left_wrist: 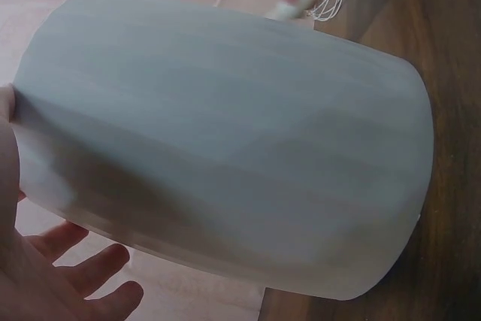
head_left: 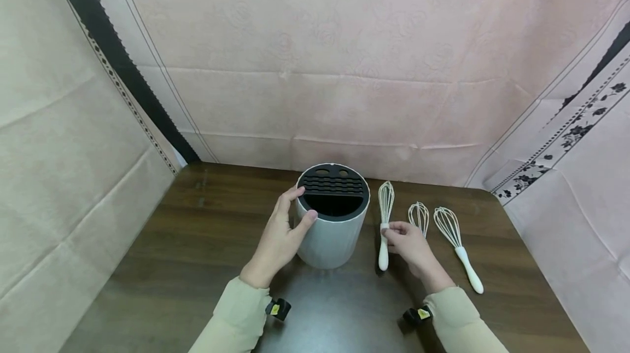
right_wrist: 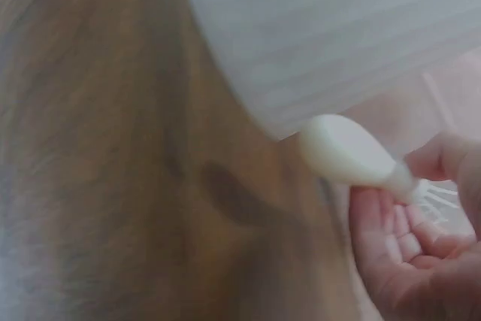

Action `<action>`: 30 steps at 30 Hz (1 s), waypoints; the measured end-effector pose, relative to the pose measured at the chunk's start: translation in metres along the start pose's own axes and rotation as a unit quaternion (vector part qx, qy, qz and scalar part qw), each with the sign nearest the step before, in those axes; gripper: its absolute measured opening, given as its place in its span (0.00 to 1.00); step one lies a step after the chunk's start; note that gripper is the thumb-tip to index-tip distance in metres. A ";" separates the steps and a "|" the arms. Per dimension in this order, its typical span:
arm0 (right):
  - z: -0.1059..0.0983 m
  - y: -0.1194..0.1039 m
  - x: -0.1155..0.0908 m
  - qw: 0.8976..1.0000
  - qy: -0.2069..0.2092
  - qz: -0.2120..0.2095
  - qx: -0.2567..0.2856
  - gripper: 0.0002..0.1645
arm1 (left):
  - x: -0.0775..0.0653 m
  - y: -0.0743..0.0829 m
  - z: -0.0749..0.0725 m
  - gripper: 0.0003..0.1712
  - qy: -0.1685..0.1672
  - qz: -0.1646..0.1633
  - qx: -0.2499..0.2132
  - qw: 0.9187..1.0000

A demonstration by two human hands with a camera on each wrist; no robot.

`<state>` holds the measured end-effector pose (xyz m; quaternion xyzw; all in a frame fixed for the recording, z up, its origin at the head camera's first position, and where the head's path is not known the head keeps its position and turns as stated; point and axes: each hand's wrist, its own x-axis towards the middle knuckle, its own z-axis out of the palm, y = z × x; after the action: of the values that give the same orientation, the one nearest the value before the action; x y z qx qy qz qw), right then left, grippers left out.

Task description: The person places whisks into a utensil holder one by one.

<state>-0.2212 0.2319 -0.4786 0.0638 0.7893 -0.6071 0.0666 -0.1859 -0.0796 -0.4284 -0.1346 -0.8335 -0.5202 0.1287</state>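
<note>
A light grey ribbed utensil holder [head_left: 328,246] with a black slotted lid [head_left: 334,184] stands upright on the table. My left hand [head_left: 281,235] holds its left side, thumb and index finger at the rim; in the left wrist view the other fingers [left_wrist: 101,268] spread beside its wall. My right hand [head_left: 408,243] pinches a white whisk [head_left: 384,252] where handle meets wires. The whisk is upright in the head view, wires up, just right of the holder. Its rounded handle end [right_wrist: 342,148] shows near the holder's base in the right wrist view.
Two more white whisks lie on the dark wooden table [head_left: 197,265]: one [head_left: 418,215] partly hidden behind my right hand, another [head_left: 460,252] further right. Pale patterned cloth [head_left: 344,96] hangs behind the table's back edge and along both sides.
</note>
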 end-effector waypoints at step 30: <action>0.008 -0.114 -0.050 0.890 0.094 -0.252 0.368 0.11 | 0.002 0.000 0.003 0.33 0.002 0.011 -0.037 0.999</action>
<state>-0.1926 0.1942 -0.3632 -0.0607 0.5013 -0.8417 -0.1911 -0.1881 -0.0772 -0.4291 -0.1471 -0.8117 -0.5498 0.1312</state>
